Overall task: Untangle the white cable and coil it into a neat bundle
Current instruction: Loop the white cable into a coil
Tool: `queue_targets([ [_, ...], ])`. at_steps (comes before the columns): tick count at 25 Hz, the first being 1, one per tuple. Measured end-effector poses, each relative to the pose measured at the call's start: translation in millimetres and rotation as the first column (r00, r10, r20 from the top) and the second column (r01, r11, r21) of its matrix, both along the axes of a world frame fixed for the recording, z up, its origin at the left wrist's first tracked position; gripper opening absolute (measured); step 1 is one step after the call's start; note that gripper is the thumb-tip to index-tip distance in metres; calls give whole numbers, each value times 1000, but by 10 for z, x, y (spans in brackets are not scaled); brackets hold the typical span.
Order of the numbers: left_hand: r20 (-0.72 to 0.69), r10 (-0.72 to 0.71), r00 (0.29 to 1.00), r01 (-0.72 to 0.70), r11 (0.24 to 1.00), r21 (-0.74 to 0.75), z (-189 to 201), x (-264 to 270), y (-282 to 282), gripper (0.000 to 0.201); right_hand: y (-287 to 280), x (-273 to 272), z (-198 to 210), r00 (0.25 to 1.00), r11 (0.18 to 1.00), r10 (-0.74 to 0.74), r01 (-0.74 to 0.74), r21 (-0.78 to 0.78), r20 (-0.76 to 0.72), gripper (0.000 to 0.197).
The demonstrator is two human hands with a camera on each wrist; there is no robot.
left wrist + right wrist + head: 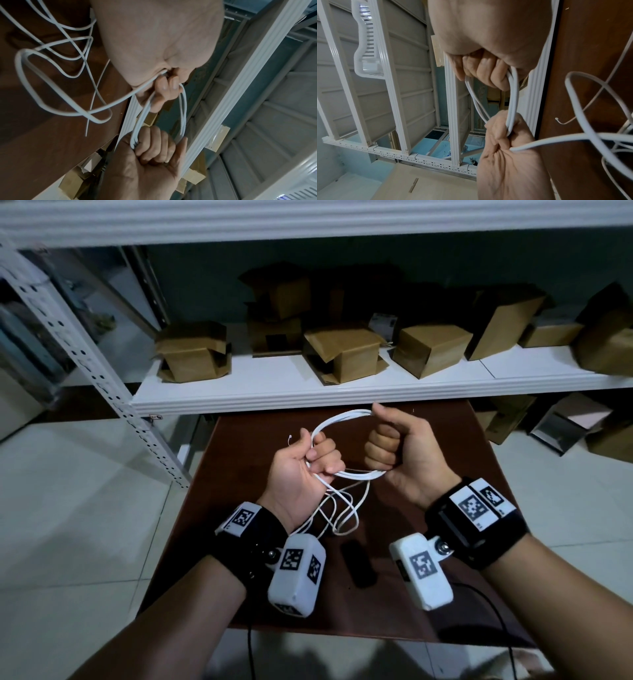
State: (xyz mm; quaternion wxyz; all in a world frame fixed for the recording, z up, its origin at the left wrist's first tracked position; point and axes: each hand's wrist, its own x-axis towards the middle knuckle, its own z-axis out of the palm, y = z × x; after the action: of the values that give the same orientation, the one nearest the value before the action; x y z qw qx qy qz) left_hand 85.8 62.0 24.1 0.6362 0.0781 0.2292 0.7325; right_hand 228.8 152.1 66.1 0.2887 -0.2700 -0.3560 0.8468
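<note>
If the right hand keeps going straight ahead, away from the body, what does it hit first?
Probably the shelf edge. The right hand, gripping the cable, sits above the table just short of that white edge, with boxes further back. Depth is unclear.

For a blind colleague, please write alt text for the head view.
Two hands hold a white cable as a coil above a brown table: left hand and right hand grip opposite sides, loose loops hanging below.

The cable (pixel 346 419) is white against a dark reddish-brown tabletop (pixel 455 446), the cardboard boxes (pixel 346 350) are tan on a white shelf (pixel 308 392), and the black wristbands (pixel 476 529) carry white blocks printed with black-and-white square markers (pixel 474 506).
</note>
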Motion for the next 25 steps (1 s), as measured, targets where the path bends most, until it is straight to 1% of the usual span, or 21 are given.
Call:
queue_targets([
  [2,-8,14,1000,-15,999,-29,13,-50,2,36,-35,-15,-21,995,995,98,-97,4,-27,52],
  [3,-64,27,998,-31,998,-54,17,-74,0,37,-53,-16,-27,987,987,160,-159,34,-19,49],
  [5,-265,46,963,-75,992,-101,38,-102,-19,37,-84,-16,-41,965,952,251,-261,158,83,43],
  [6,-355,38,934,-85,990,-116,53,-95,-33,36,-94,-11,-48,953,931,259,-290,221,159,39],
  [7,-404,15,915,-75,988,-133,69,-76,-47,36,-96,-3,-55,944,915,240,-298,273,227,36],
  [8,-424,-22,906,-52,986,-161,87,-52,-63,41,-100,5,-62,937,901,214,-299,314,276,31],
  [10,-466,-109,878,0,973,-229,116,-6,-86,62,-118,10,-61,919,859,196,-329,392,342,20],
  [11,-508,-150,848,14,965,-263,122,24,-90,73,-137,10,-57,906,834,199,-356,421,373,19],
  [12,-556,-190,809,21,955,-295,125,63,-88,81,-153,7,-64,891,812,204,-386,437,407,21],
  [14,-628,-244,739,22,940,-340,106,134,-82,91,-183,-7,-76,845,776,215,-452,440,489,34],
  [16,-657,-275,702,24,931,-363,74,180,-87,98,-184,-14,-89,773,717,226,-544,436,593,46],
  [17,-660,-288,694,27,927,-375,65,186,-87,99,-170,-6,-97,736,672,228,-593,444,638,51],
  [19,-659,-305,688,27,917,-397,81,190,-96,96,-130,1,-151,685,584,212,-660,472,697,60],
  [20,-659,-318,682,28,912,-410,96,195,-92,96,-105,1,-187,667,551,186,-679,485,722,60],
  [22,-648,-343,680,39,900,-435,135,210,-92,105,-75,-6,-254,634,487,120,-709,511,764,53],
  [24,-613,-364,702,65,889,-454,161,205,-92,115,-67,-20,-286,611,394,77,-744,539,788,48],
  [25,-596,-379,708,87,884,-459,169,198,-90,118,-60,-25,-300,607,360,69,-755,548,792,47],
])
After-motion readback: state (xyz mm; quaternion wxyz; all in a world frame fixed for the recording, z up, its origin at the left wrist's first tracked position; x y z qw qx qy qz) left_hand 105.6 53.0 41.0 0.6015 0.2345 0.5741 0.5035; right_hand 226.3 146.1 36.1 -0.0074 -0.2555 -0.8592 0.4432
